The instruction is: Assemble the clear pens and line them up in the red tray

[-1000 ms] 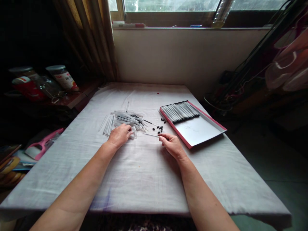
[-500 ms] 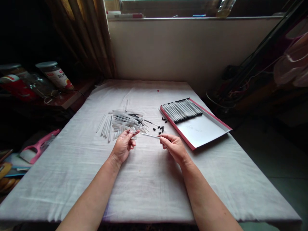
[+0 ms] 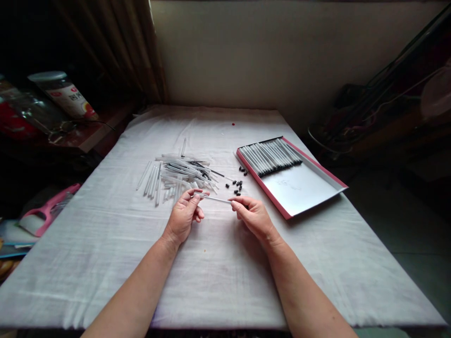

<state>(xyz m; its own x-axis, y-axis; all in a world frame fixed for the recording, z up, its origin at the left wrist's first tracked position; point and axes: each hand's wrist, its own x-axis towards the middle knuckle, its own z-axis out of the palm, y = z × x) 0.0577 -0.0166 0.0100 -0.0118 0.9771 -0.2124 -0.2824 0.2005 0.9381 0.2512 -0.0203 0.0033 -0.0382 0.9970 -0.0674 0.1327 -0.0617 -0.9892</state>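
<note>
My left hand (image 3: 186, 214) pinches a short clear plastic tube (image 3: 199, 195) just above the white cloth. My right hand (image 3: 252, 216) pinches the near end of a thin refill (image 3: 219, 199), whose far tip meets the tube at my left fingers. Behind my hands lies a pile of clear pen tubes and refills (image 3: 176, 174). Several small black caps (image 3: 236, 186) are scattered to the right of the pile.
A red-rimmed tray (image 3: 307, 185) at the right holds a row of assembled pens (image 3: 269, 155) at its far end. The table is covered by a white cloth (image 3: 218, 267). Jars (image 3: 63, 94) stand on a side shelf at left; a pink tool (image 3: 45, 213) lies below.
My left hand lifted off the pile with a clear tube and turned toward my right hand. The refill in my right hand now meets the tube. The camera tilted down.
</note>
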